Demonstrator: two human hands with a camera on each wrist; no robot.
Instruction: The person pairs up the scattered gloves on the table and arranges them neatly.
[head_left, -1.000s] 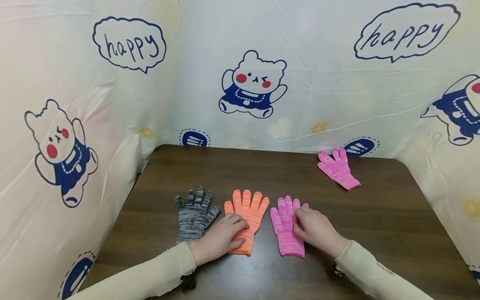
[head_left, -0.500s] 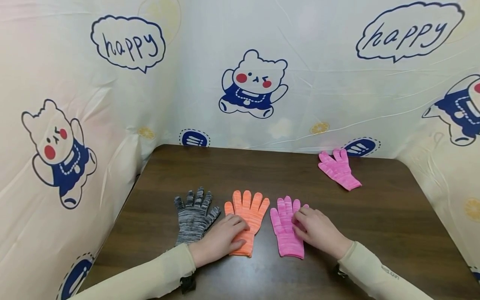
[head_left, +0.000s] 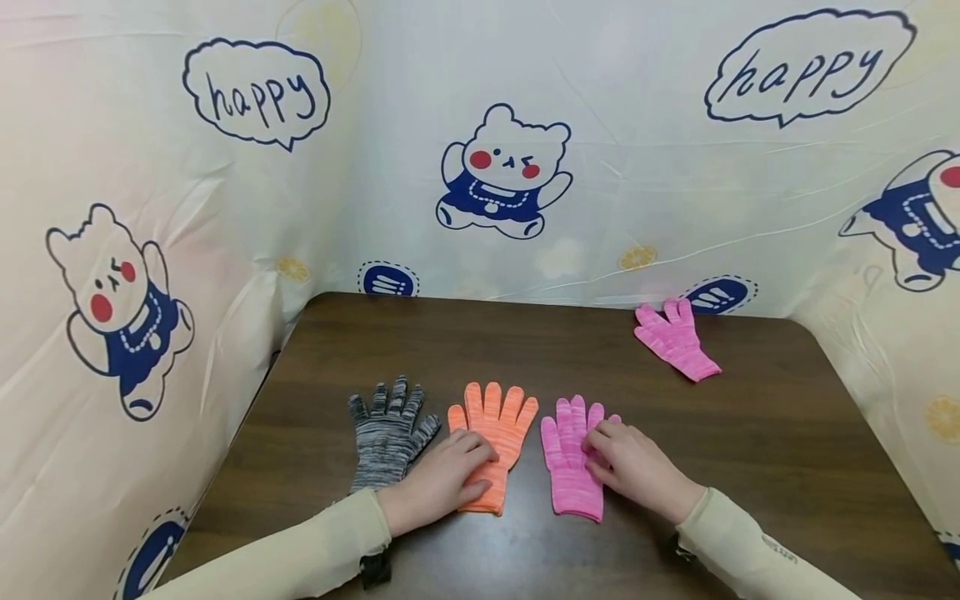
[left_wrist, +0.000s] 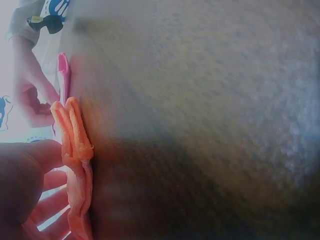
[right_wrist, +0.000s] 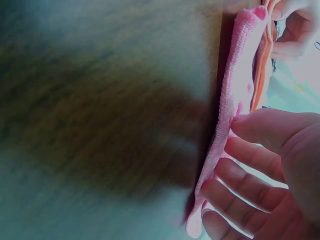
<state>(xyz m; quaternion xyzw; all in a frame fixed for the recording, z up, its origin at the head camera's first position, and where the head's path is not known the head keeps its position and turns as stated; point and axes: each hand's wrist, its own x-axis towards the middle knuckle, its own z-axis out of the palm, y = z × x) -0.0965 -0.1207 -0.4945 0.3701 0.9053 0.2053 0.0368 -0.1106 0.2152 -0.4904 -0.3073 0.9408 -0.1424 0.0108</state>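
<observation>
My left hand [head_left: 437,482] rests on an orange knit glove [head_left: 512,421] that lies flat with its fingers pointing away. In the left wrist view the thumb and fingertips touch the top of the orange glove [left_wrist: 76,135] near its cuff. My right hand [head_left: 647,473] rests on the right side of a pink knit glove [head_left: 572,479], covering part of its thumb. In the right wrist view the thumb and fingertips press on the pink glove [right_wrist: 235,70] without curling round it. A grey-and-black striped glove [head_left: 384,442] lies left of the orange one, its cuff partly hidden by my left forearm.
A second pink glove [head_left: 677,342] lies tilted near the far right edge of the brown table [head_left: 757,400], some fingertips overlapping the curtain's lower edge. A pale printed curtain [head_left: 630,167] encloses the table's back and sides.
The near pink glove has turned slightly, its cuff shifting left and toward me under my right hand. My left hand and the other gloves stay put.
</observation>
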